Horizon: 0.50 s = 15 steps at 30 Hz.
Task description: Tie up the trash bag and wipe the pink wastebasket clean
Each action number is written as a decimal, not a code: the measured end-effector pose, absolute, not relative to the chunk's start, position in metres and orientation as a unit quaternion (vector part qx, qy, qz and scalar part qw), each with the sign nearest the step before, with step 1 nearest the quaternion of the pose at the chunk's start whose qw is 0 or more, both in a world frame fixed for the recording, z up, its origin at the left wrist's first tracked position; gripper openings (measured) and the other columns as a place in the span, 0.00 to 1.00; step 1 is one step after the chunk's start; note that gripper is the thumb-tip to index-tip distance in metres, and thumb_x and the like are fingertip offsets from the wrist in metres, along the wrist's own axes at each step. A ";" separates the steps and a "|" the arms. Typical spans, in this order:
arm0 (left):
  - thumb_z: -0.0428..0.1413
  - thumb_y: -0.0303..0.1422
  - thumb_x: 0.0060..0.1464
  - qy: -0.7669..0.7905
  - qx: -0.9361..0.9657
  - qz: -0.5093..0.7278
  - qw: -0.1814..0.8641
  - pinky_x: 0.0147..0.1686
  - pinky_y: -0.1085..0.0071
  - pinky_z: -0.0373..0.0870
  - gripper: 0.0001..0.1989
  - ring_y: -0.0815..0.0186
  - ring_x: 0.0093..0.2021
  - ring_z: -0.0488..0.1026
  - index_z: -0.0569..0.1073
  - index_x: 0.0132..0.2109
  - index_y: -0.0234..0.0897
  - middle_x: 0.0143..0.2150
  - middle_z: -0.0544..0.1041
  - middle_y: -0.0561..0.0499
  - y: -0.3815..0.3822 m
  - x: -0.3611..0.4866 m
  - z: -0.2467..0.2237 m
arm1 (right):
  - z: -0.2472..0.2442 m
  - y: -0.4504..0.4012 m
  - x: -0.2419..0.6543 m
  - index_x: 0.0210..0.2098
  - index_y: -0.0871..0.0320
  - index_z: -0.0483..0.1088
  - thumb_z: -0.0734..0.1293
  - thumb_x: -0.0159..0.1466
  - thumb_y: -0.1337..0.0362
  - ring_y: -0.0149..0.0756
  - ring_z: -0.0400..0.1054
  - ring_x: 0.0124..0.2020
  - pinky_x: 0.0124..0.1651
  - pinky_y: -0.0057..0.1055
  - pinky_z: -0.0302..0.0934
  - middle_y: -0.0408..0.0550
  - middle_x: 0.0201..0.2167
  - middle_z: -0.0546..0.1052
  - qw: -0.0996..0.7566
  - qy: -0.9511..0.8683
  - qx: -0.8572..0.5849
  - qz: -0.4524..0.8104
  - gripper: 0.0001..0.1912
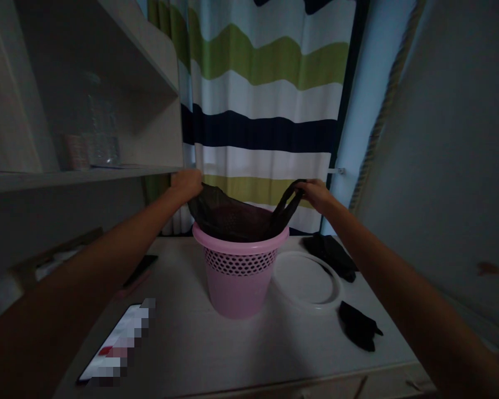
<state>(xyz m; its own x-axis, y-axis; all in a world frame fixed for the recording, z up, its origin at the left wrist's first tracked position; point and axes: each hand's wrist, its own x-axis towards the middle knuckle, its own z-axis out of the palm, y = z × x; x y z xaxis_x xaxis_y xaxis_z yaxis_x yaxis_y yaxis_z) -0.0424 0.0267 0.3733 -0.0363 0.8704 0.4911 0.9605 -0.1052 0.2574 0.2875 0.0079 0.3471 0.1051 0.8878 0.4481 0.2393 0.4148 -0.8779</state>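
A pink trash bin [239,288] with a band of holes below its rim stands upright on the white desk. Inside it hangs a thin black garbage bag [237,219], its upper edge pulled above the rim on both sides. My left hand [187,184] is closed on the bag's left edge, beyond the rim. On the other side my right hand [315,194] pinches a looped handle of the bag, held up and out to the right. The bag's bottom is hidden inside the bin.
A white ring [336,288] lies right of the bin, near a black bundle [332,255] and a smaller black piece [359,327]. A lit phone [116,343] rests front left. A shelf [149,169] holding a clear bottle [102,136] juts out at left; a striped curtain [266,100] hangs behind.
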 end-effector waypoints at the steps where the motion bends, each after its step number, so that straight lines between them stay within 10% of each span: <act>1: 0.55 0.31 0.43 -0.675 -0.680 -0.267 0.102 0.44 0.53 0.61 0.17 0.39 0.51 0.64 0.73 0.41 0.27 0.46 0.71 0.29 0.025 -0.048 0.376 | 0.350 0.008 0.290 0.24 0.63 0.66 0.60 0.55 0.73 0.26 0.63 0.24 0.33 0.26 0.62 0.46 0.24 0.71 0.589 -0.600 -0.468 0.272 0.05; 10: 0.54 0.30 0.41 -0.706 -0.660 -0.235 0.106 0.36 0.60 0.65 0.10 0.46 0.41 0.71 0.74 0.34 0.31 0.33 0.74 0.37 0.029 -0.089 0.372 | 0.340 0.006 0.311 0.28 0.61 0.65 0.58 0.58 0.70 0.28 0.65 0.26 0.37 0.29 0.65 0.45 0.24 0.69 0.593 -0.535 -0.536 0.273 0.05; 15: 0.55 0.38 0.43 -0.598 -0.673 -0.389 -0.197 0.25 0.68 0.63 0.12 0.62 0.25 0.69 0.73 0.29 0.32 0.21 0.69 0.48 0.028 -0.109 0.352 | 0.319 0.005 0.324 0.39 0.58 0.66 0.58 0.61 0.66 0.31 0.68 0.39 0.45 0.31 0.64 0.48 0.36 0.74 0.555 -0.608 -0.430 0.370 0.09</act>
